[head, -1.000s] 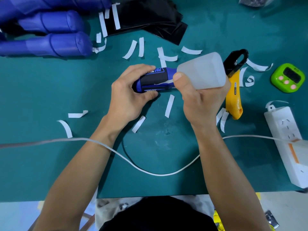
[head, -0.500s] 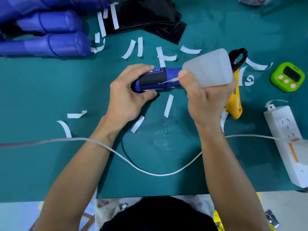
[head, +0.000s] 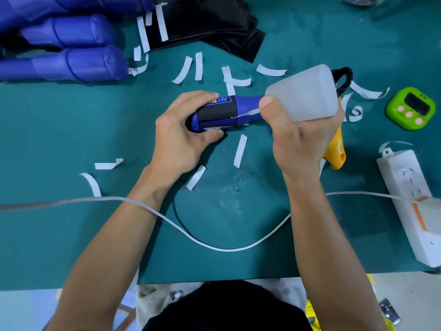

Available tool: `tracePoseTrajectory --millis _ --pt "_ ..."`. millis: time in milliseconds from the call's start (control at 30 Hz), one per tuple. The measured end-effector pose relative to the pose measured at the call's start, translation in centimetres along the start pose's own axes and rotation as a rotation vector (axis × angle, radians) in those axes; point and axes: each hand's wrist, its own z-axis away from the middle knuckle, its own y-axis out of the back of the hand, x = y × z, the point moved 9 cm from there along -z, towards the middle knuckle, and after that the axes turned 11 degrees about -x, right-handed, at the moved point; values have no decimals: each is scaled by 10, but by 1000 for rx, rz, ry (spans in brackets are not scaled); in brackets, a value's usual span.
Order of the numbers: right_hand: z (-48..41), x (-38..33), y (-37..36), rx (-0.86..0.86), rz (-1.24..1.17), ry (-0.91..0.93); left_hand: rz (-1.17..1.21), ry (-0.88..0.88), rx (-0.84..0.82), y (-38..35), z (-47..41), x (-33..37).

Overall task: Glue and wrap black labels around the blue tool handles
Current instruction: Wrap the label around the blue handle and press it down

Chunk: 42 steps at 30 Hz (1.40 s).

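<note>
My left hand (head: pixel 181 137) grips the left end of a blue tool handle (head: pixel 243 105) lying sideways at the middle of the green mat. A black label (head: pixel 216 113) with blue printed text is wrapped around the handle, and a white backing strip trails off its right edge. My right hand (head: pixel 303 139) holds a translucent white glue bottle (head: pixel 307 91) tipped toward the handle's right part; its nozzle is hidden behind my thumb. More blue handles (head: pixel 71 60) are piled at the top left. A stack of black label sheets (head: pixel 210 22) lies at the top centre.
Several white backing strips (head: pixel 240 150) litter the mat. A yellow glue gun (head: pixel 336 151) with a black trigger lies behind my right hand. A green timer (head: pixel 412 107) and a white power strip (head: pixel 410 199) sit at the right. A white cable (head: pixel 214 247) loops across the near mat.
My right hand has drawn the glue bottle rightward along the handle, uncovering more of its blue part. My left hand keeps its grip.
</note>
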Motion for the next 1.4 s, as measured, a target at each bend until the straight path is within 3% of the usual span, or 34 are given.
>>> tracePoseTrajectory --millis 833,1033,1167,1400 --pt "-1 -6 5 10 11 -18 -8 7 -7 -1 0 -1" --pt "-8 2 9 -10 -252 -42 -1 3 -2 -1 0 -1" --pt "-13 15 12 -5 -521 -171 -4 1 6 -2 0 -1" --pt "-41 -15 0 -198 -510 -117 0 -25 1 -3 2 1"
